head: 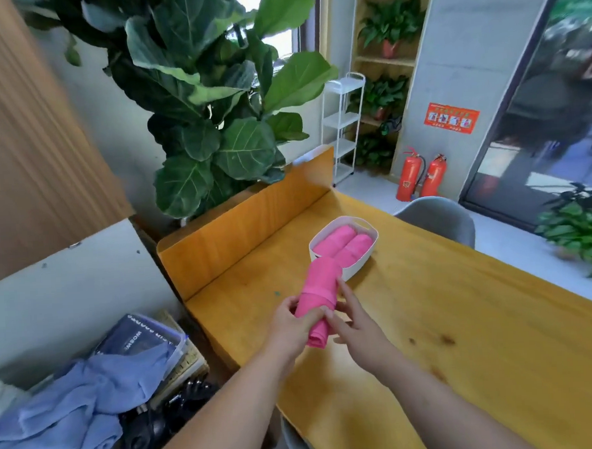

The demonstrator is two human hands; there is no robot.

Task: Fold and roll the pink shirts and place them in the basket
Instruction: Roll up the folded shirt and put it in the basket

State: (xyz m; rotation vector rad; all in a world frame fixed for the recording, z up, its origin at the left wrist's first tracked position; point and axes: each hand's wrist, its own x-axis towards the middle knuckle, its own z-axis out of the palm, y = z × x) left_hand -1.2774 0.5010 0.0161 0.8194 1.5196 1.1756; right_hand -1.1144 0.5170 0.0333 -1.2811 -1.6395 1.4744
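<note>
- At the far left, a crumpled blue cloth (57, 405) lies heaped on a low surface beside the table. A clear plastic box (146, 338) holding a dark package sits just behind it.
- A tall plant with large green leaves (213, 108) stands behind the table's raised wooden back panel.
- The left hand (291, 326) reaches in from the bottom. Its fingers and thumb are curled round the near part of a rolled pink shirt (318, 291), gripping it.
- This roll is held above the wooden table (465, 335) and points away from the person. Its far end overlaps the near corner of the basket; whether they touch cannot be told.
- The right hand (356, 324) lies against the right side of the same roll. Its fingers are mostly straight, and the forefinger runs along the fabric.
- The white basket (362, 263) stands on the table just beyond the hands. Two more rolled pink shirts (343, 244) lie side by side inside it.
- Further right, a grey chair (438, 218) stands at the table's far edge.
- Behind the chair, two red fire extinguishers (420, 176) stand on the floor against a grey pillar.
</note>
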